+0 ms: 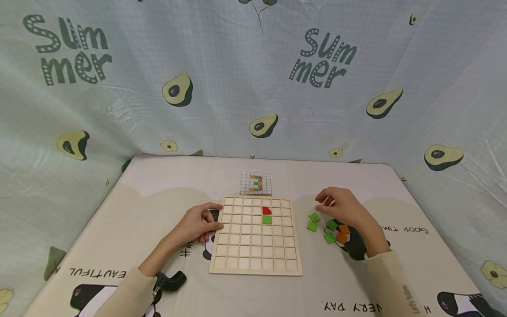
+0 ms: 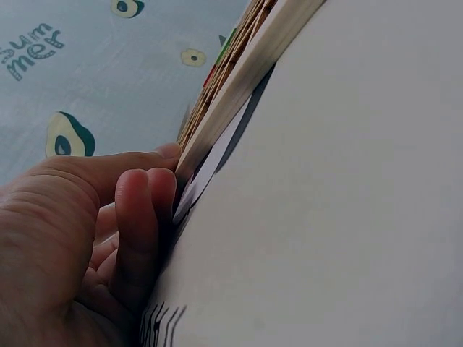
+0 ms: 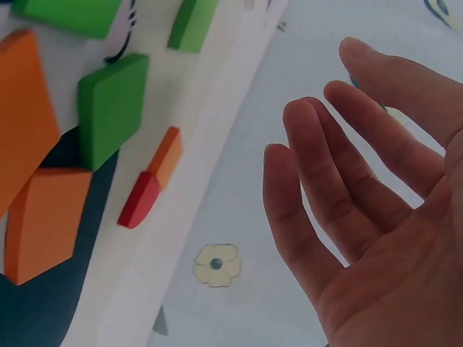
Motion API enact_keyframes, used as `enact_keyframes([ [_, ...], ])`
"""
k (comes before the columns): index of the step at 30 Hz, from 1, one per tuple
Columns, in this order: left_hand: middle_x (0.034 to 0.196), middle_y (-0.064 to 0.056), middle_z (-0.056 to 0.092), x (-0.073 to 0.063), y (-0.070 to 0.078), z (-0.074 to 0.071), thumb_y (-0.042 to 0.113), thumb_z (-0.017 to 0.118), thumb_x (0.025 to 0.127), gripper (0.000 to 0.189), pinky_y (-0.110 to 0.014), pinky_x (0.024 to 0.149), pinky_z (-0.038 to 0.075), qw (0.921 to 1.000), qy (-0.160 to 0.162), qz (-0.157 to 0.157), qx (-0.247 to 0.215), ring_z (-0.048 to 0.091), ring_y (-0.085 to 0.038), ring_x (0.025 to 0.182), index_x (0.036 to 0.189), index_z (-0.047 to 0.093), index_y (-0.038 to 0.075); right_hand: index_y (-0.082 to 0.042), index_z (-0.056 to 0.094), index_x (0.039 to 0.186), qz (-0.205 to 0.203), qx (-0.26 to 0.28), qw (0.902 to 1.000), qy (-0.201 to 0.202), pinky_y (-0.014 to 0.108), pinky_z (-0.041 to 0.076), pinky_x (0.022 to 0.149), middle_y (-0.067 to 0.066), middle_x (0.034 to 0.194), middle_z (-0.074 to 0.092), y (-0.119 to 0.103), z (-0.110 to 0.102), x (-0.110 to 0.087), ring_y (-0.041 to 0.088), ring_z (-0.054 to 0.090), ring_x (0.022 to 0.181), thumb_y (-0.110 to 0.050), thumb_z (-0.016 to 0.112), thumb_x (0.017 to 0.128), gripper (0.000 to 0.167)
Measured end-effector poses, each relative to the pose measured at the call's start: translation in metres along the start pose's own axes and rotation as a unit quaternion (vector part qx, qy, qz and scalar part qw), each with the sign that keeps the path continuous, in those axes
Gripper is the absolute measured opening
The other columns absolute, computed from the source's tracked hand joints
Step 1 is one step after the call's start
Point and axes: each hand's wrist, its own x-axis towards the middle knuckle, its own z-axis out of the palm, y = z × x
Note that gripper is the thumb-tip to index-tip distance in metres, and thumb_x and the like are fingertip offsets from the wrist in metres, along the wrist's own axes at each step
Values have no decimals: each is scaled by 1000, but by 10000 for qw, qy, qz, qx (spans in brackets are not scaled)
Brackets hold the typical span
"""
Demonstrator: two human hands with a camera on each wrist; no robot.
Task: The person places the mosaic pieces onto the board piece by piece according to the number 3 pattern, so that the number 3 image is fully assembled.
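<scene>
A square wooden grid board (image 1: 245, 251) lies flat. One red tile with a rounded corner (image 1: 266, 210) sits in a cell, directly above a green square tile (image 1: 267, 219). At the board's left edge, my left hand (image 1: 199, 222) rests thumb and index fingertip against the rim (image 2: 242, 87); its other fingers bend loosely below. To the right of the board, my right hand (image 1: 341, 204) hovers over the table, fingers apart and holding nothing in the right wrist view. Past its fingertips lie a small orange tile (image 3: 168, 156) and a red tile (image 3: 139, 199).
A printed card (image 1: 255, 183) with a coloured grid pattern stands behind the board. Several loose green tiles (image 1: 329, 238) and orange tiles (image 1: 341, 237) lie right of the board. A black curved object (image 1: 174, 281) is beside the left forearm. A patterned curtain (image 1: 222, 66) hangs behind the table.
</scene>
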Motion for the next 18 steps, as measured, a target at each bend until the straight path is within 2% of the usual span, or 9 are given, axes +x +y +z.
enact_keyframes([
  [9, 70, -3, 66, 1, 0, 3, 17, 82, 89, 60, -32, 41, 53, 9999, -81, 95, 15, 58, -13, 44, 143, 57, 4, -5, 75, 107, 189, 0, 9998, -59, 29, 56, 71, 4, 99, 73, 23, 2, -2, 15, 65, 86, -15, 77, 93, 17],
  [18, 70, -3, 65, 2, -3, 1, 18, 82, 90, 60, -33, 41, 52, 9999, -17, 107, 86, 58, -14, 44, 143, 57, 4, -7, 74, 108, 286, 245, 9986, -359, 27, 55, 72, 3, 98, 72, 36, 4, -3, 14, 63, 87, -16, 76, 93, 17],
])
